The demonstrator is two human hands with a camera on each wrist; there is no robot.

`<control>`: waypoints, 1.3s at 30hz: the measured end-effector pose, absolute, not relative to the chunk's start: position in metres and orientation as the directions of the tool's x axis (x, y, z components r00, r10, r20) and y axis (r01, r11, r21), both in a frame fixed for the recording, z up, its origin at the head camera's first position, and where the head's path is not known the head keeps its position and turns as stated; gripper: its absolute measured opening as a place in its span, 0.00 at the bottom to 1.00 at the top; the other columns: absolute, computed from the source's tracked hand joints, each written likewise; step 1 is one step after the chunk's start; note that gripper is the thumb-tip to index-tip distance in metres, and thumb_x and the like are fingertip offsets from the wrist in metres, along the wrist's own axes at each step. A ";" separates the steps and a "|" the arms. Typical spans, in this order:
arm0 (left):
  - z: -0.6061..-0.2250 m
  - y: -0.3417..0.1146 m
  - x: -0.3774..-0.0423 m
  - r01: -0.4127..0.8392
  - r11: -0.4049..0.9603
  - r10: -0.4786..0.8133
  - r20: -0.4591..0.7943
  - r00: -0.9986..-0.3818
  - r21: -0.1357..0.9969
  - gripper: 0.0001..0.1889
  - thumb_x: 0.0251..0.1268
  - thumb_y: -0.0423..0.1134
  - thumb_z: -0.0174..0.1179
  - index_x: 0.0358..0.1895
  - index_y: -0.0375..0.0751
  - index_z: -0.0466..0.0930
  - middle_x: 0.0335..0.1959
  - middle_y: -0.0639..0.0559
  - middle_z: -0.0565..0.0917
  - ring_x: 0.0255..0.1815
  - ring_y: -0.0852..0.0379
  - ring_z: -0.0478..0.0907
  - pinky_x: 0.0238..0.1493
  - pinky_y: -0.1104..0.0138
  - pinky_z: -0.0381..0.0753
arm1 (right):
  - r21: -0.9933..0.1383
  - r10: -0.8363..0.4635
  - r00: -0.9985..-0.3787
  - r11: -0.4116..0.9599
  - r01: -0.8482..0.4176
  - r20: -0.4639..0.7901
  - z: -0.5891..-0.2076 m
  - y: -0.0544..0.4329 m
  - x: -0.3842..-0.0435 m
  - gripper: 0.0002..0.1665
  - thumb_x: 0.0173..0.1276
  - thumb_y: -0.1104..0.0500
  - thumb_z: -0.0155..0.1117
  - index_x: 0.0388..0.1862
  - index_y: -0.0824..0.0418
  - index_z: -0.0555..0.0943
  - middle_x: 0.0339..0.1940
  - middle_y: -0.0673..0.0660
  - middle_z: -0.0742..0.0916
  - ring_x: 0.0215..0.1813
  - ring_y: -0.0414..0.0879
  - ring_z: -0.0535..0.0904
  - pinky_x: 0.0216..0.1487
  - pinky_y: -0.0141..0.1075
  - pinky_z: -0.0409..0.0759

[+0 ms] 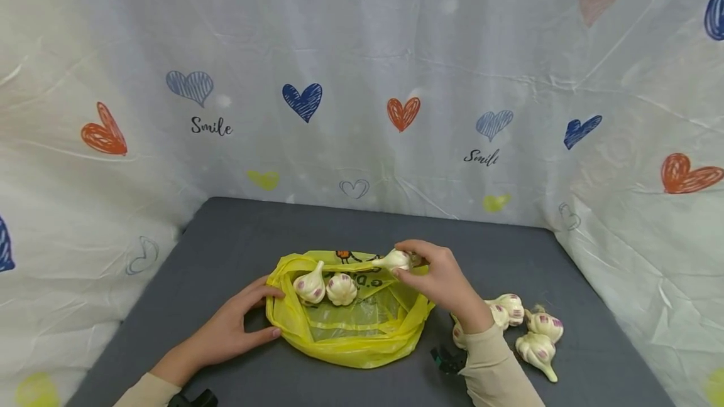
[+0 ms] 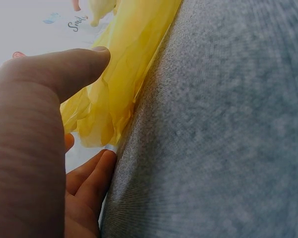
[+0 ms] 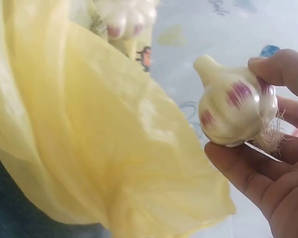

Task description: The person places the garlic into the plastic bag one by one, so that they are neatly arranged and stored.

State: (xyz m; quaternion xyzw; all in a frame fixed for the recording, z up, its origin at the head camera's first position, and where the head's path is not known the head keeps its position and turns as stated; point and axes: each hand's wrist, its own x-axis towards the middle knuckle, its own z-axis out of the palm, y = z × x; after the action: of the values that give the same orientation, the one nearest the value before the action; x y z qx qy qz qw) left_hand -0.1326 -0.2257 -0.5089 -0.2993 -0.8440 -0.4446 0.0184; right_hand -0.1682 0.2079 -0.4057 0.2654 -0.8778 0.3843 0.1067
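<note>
A yellow plastic bag (image 1: 362, 353) lies with its mouth spread wide on the dark tabletop. Two garlic bulbs, a left one (image 1: 310, 286) and another (image 1: 342, 289) beside it, sit inside toward the back left. At the bag's left side, my left hand (image 1: 234, 319) touches the rim with thumb and fingers spread apart. My right hand (image 1: 441, 278) pinches a white garlic bulb with purple streaks (image 3: 238, 106) above the bag's back right rim. In the right wrist view the bulb's stem points up and left, its roots toward the palm.
More garlic bulbs lie on the table (image 1: 249, 231) to the right, including a front one (image 1: 536, 350) and one behind it (image 1: 544, 324); my right forearm partly covers others (image 1: 511, 308). A white curtain (image 1: 339, 36) printed with hearts surrounds the table.
</note>
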 end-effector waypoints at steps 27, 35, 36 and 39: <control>-0.510 -0.228 -0.130 0.519 0.446 0.478 0.296 -0.827 0.729 0.27 0.73 0.48 0.76 0.71 0.63 0.78 0.84 0.42 0.66 0.82 0.49 0.66 0.64 0.61 0.85 | -0.620 -0.514 -0.828 0.581 -0.527 0.223 -0.435 0.184 -0.176 0.26 0.73 0.51 0.81 0.66 0.57 0.87 0.59 0.47 0.89 0.53 0.43 0.84 0.52 0.45 0.86; -0.511 -0.226 -0.131 0.525 0.436 0.485 0.300 -0.821 0.731 0.27 0.74 0.48 0.76 0.71 0.63 0.78 0.84 0.43 0.66 0.81 0.47 0.67 0.64 0.62 0.85 | -0.597 -0.502 -0.837 0.611 -0.521 0.217 -0.438 0.183 -0.176 0.26 0.70 0.55 0.83 0.65 0.55 0.87 0.60 0.47 0.88 0.59 0.46 0.85 0.56 0.49 0.87; -0.511 -0.225 -0.132 0.525 0.434 0.486 0.301 -0.821 0.732 0.27 0.74 0.47 0.76 0.71 0.63 0.78 0.84 0.43 0.66 0.81 0.46 0.67 0.64 0.61 0.85 | -0.594 -0.501 -0.837 0.611 -0.524 0.223 -0.438 0.182 -0.176 0.27 0.70 0.55 0.84 0.65 0.55 0.87 0.60 0.47 0.88 0.59 0.46 0.85 0.56 0.50 0.87; -0.510 -0.224 -0.133 0.523 0.436 0.485 0.298 -0.822 0.732 0.27 0.74 0.47 0.76 0.71 0.62 0.78 0.84 0.43 0.66 0.81 0.42 0.67 0.64 0.61 0.85 | -0.585 -0.504 -0.831 0.609 -0.535 0.235 -0.440 0.181 -0.177 0.27 0.70 0.55 0.83 0.65 0.55 0.86 0.61 0.48 0.88 0.60 0.46 0.85 0.57 0.50 0.87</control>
State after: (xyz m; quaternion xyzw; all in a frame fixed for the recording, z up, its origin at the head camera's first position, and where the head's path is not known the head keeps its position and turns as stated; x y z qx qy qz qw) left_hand -0.1325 -0.2244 -0.5098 -0.2977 -0.8470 -0.4399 0.0216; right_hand -0.1773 0.1812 -0.4395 0.2898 -0.8967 0.3336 0.0233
